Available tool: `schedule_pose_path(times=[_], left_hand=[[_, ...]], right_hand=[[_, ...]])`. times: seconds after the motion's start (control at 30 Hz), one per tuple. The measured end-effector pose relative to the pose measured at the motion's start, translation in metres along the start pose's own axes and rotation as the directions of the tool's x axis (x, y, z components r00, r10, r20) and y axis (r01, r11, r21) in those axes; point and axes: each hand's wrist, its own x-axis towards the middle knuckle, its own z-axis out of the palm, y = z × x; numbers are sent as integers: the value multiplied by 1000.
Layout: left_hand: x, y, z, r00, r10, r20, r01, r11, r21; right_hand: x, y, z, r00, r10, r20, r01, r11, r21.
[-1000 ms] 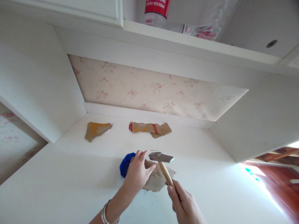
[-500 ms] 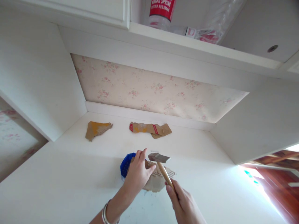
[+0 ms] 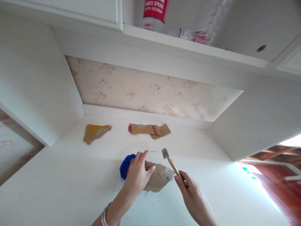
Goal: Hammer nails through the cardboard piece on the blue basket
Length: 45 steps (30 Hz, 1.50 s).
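Observation:
My left hand presses flat on a torn piece of brown cardboard that lies on the white desk, fingers spread. A blue object peeks out from under the cardboard at the hand's left. My right hand grips the wooden handle of a small hammer. Its metal head is raised above the desk, just right of the left hand's fingertips. A thin nail lies on the desk a little left of the hammer head.
Two more torn cardboard scraps lie near the floral back wall. White side panels close in left and right. A shelf above holds a red-labelled bottle and a plastic bag.
The hammer has swung to the right and turned, its head now farther from the left hand's fingers. My right hand has moved right. The left hand stays on the cardboard.

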Motion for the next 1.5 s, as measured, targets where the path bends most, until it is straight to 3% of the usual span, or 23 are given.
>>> schedule_pose_path(times=[0.13, 0.3, 0.43, 0.67, 0.87, 1.07, 1.2, 1.3, 1.37, 1.43, 1.5], left_hand=[[-2, -2, 0, 999, 46, -7, -46, 999, -16], [-5, -1, -1, 991, 131, -13, -130, 991, 30], [-9, 1, -10, 978, 201, -50, -200, 979, 33], [-28, -14, -34, 971, 187, -146, -194, 980, -40], [-53, -26, -38, 965, 188, -185, -196, 980, -30], [-59, -24, -33, 952, 271, -141, -273, 962, 7], [-61, -26, -36, 943, 291, -164, -297, 955, -13], [-64, -29, -42, 962, 184, -201, -211, 970, -124], [-65, -30, -47, 987, -2, -158, -44, 958, -283], [-64, -28, -52, 974, -219, -56, 167, 864, -476], [-60, -24, -56, 930, -364, 57, 310, 687, -657]], right_hand=[[17, 40, 6, 998, 48, -50, -60, 960, -272], [33, 77, 14, 992, 84, -91, -115, 902, -416], [39, 88, 19, 992, 88, -96, -124, 859, -497], [44, 93, 26, 993, 45, -106, -95, 842, -532], [71, 66, 17, 990, -73, -123, 5, 875, -484], [130, 8, 35, 944, -311, 110, 329, 874, -358], [164, -7, 55, 879, -373, 296, 461, 824, -329], [175, -5, 66, 850, -356, 388, 487, 813, -320], [176, -3, 71, 851, -339, 401, 474, 823, -312], [174, -2, 72, 867, -327, 377, 446, 847, -289], [171, -4, 70, 889, -320, 326, 405, 883, -237]])
